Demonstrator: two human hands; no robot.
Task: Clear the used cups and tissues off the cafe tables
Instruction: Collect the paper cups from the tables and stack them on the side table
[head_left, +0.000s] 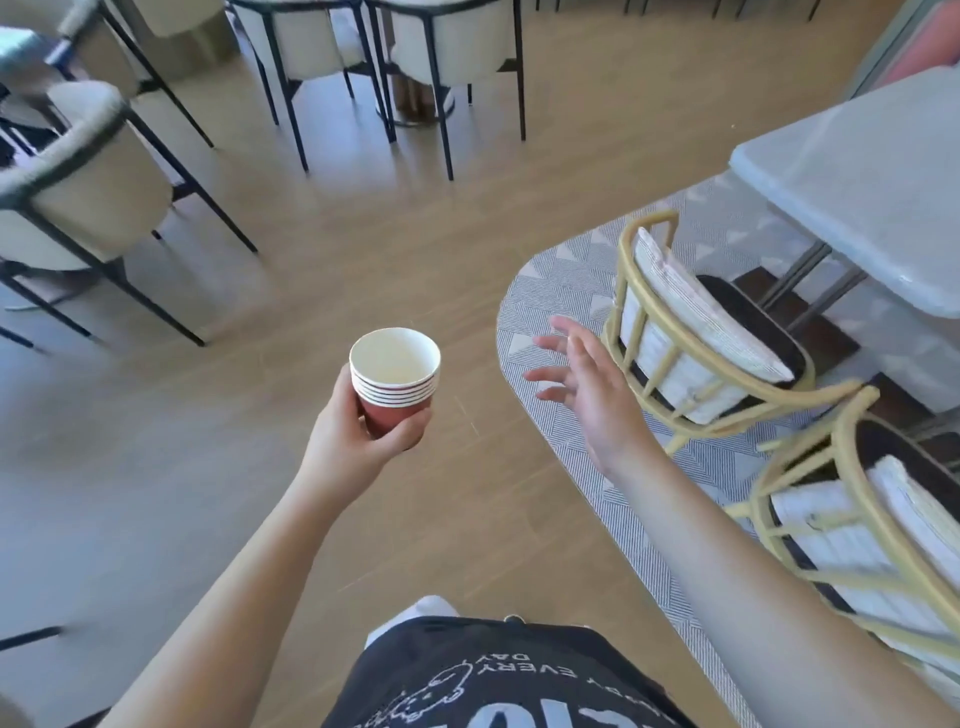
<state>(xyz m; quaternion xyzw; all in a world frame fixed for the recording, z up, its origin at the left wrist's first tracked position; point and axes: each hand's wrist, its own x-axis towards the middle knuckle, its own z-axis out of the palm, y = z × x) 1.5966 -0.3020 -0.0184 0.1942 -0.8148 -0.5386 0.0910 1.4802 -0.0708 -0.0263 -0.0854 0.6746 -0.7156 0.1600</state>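
**Wood floor, a stack of cups in the left hand**

Light brown wood planks cover the floor (332, 249) of a cafe room. A grey patterned rug (566, 291) with a rounded corner lies at the right, and on it stand a pale grey table (862, 187) and two yellow-framed chairs (691, 338) with white cushions. Cream chairs on thin black legs (88, 182) stand along the left and the far side.

The left hand (358, 436) grips a stack of paper cups (395, 379), red outside and white inside, with fingers and thumb curled round the lowest cup. The stack is upright, in the air over the bare floor. The right hand (582, 384) is spread wide, fingers straight and apart. It holds nothing and touches nothing, near the back of the nearer yellow chair.
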